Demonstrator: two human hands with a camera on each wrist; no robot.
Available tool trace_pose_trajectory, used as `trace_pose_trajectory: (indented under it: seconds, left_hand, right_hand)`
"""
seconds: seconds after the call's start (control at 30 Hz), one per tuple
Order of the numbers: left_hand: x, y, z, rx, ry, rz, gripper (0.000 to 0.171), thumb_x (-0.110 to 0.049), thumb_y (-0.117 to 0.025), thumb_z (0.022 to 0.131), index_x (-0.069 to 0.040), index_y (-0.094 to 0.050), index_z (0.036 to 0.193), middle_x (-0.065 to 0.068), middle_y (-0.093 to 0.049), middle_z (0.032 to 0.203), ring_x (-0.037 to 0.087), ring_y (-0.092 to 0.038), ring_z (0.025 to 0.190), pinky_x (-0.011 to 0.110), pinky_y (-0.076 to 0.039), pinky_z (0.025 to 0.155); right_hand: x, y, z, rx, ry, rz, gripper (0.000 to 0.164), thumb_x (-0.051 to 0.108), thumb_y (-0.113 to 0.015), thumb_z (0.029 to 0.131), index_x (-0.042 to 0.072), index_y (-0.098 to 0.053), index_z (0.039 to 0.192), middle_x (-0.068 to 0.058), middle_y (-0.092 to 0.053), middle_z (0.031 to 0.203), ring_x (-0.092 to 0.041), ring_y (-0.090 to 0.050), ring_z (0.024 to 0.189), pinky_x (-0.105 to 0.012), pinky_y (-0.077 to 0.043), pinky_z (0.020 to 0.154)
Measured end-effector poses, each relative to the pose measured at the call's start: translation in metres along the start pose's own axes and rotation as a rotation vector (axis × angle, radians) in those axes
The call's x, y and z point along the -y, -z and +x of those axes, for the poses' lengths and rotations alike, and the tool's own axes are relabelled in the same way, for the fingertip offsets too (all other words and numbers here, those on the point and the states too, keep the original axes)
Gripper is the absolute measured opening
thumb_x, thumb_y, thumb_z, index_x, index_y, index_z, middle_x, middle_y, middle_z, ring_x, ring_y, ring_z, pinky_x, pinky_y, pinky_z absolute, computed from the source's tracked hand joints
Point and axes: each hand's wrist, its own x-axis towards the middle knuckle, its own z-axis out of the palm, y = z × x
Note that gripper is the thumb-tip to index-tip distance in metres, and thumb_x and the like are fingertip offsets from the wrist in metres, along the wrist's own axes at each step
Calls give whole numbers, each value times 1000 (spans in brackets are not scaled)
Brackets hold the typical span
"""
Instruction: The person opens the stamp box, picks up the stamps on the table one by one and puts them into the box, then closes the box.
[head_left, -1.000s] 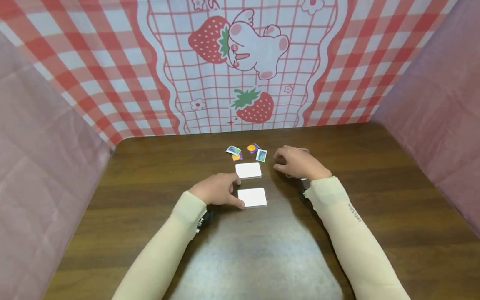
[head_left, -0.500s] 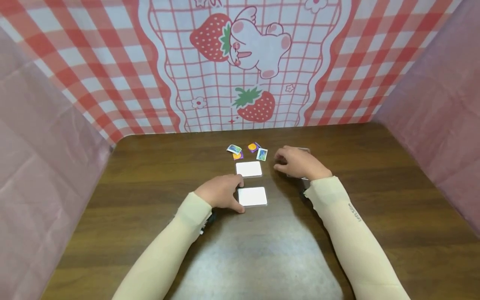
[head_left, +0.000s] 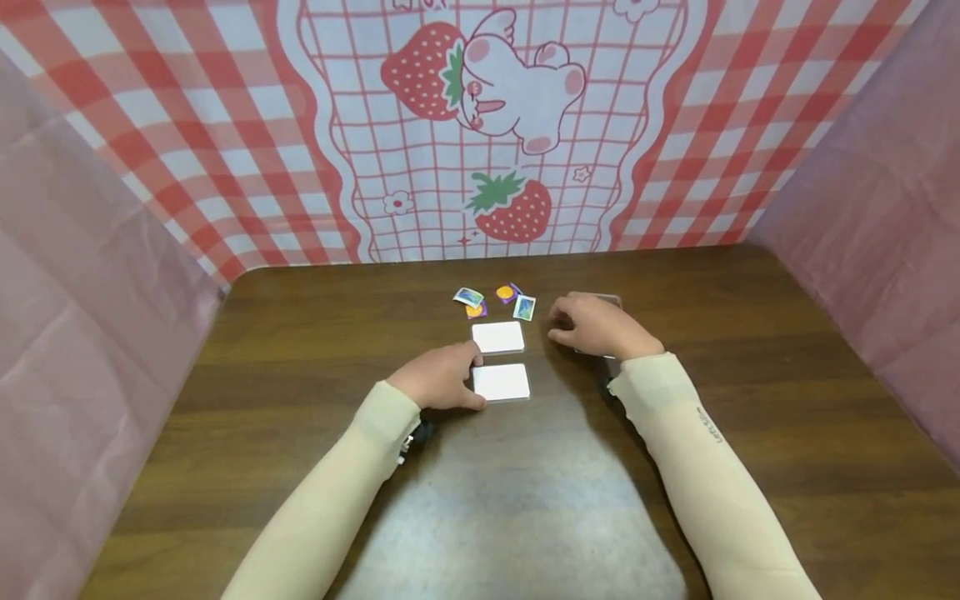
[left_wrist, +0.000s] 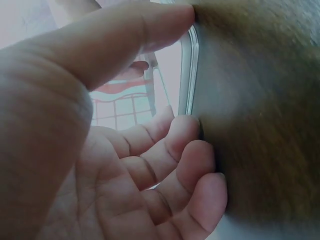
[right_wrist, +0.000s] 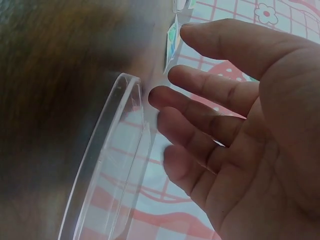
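Note:
Two flat white rectangular cases with clear edges lie on the table, one behind the other. My left hand (head_left: 442, 377) spans the left end of the near white case (head_left: 501, 382), thumb at its front corner and fingers at its back corner. In the left wrist view its clear edge (left_wrist: 189, 75) shows between thumb and fingertips. The far white case (head_left: 498, 337) lies just behind. My right hand (head_left: 600, 325) rests on the right with loosely bent fingers, holding nothing. It partly covers a clear plastic box (right_wrist: 102, 170), seen beside its fingers in the right wrist view.
Behind the cases lie several small picture pieces, including a blue-green one (head_left: 524, 308) and an orange-purple one (head_left: 507, 292). The brown wooden table (head_left: 262, 400) ends at a red-and-white checked cloth (head_left: 225, 125). Pink cloth (head_left: 870, 208) hangs on both sides.
My left thumb left the near white case's front edge, then came back to it. The near case has slid away from me, closer to the far one. The right hand has stayed put.

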Motion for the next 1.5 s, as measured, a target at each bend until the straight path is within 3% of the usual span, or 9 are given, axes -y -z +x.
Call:
trace_pose_trajectory:
  seconds: [0.5, 1.5]
  left_hand:
    - [4, 1, 1, 8, 10, -1, 58, -40, -85, 85, -8, -55, 124, 4, -64, 107, 18, -60, 94, 38, -50, 89]
    - [2, 2, -1, -12, -2, -4, 52, -37, -84, 87, -9, -55, 119, 4, -61, 101, 20, -58, 90, 37, -49, 86]
  right_hand:
    - [-1, -1, 2, 4, -7, -11, 33, 25, -71, 99, 3, -69, 124, -13, -68, 120, -31, -62, 116, -50, -49, 100]
    - [-1, -1, 4, -10, -14, -38, 35, 29, -70, 99, 5, -69, 125, -12, -67, 119, -31, -61, 112, -50, -50, 96]
